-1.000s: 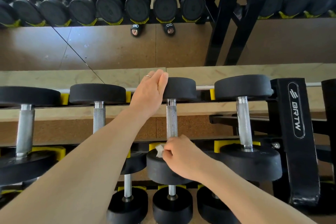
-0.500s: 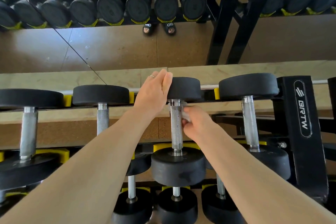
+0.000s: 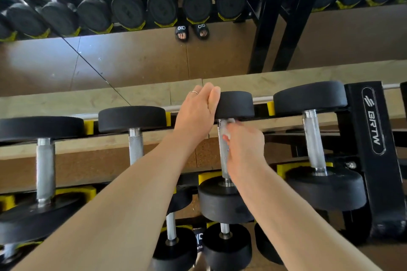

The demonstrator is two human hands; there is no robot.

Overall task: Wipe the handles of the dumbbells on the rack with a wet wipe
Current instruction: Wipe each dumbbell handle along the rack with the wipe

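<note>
Four dumbbells lie across the top tier of the rack, running left to right through the middle of the frame, each with a black head at the far end and one at the near end. My left hand is at centre frame, palm laid against the left side of the far head of the third dumbbell, fingers straight and together, a ring on one of them; it curls round nothing. Just below and to the right of it, my right hand wraps the knurled handle of that same dumbbell near its far end, fingers curled and pinching the wipe against the metal. Only a small blurred white scrap of the wipe shows, at the top of my fingers, right under the far head. The handles of the other three dumbbells stand bare. More dumbbells sit on a lower tier at the bottom centre. In the mirror filling the upper half of the frame, rows of black heads in yellow cradles are reflected, and a pair of black slides at upper centre.
</note>
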